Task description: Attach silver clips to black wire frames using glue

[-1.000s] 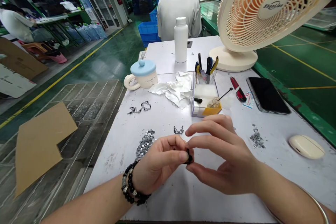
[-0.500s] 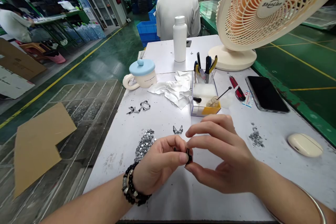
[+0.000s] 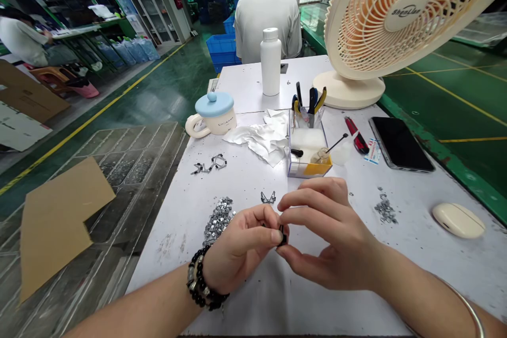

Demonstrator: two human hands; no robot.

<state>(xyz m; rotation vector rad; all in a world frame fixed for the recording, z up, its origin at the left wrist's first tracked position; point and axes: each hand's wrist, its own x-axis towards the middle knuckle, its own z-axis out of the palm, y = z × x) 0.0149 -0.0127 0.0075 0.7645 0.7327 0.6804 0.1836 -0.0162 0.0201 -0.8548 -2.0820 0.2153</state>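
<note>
My left hand (image 3: 246, 240) pinches a small black part (image 3: 283, 236) between thumb and forefinger, over the middle of the white table (image 3: 253, 296). From the other side, my right hand (image 3: 330, 232) closes thumb and fingertips around the same part. Most of it is hidden by the fingers. Just beyond the hands lies a small V-shaped dark metal piece (image 3: 268, 197). A heap of small silvery metal parts (image 3: 218, 216) is by my left hand. Farther back, linked metal pieces (image 3: 218, 161) lie on the tabletop.
A clear organizer box (image 3: 309, 169) with pliers stands beyond my right hand, beside crumpled tissue (image 3: 263, 140). A lidded mug (image 3: 216, 116), white bottle (image 3: 271, 63) and fan (image 3: 348, 92) stand behind. At right are a phone (image 3: 402, 142), red cutter (image 3: 357, 137), cream case (image 3: 458, 219) and loose bits (image 3: 385, 209).
The camera view has shifted slightly. Both hands keep nearly the same pose around the small black part, with only slight finger movement.
</note>
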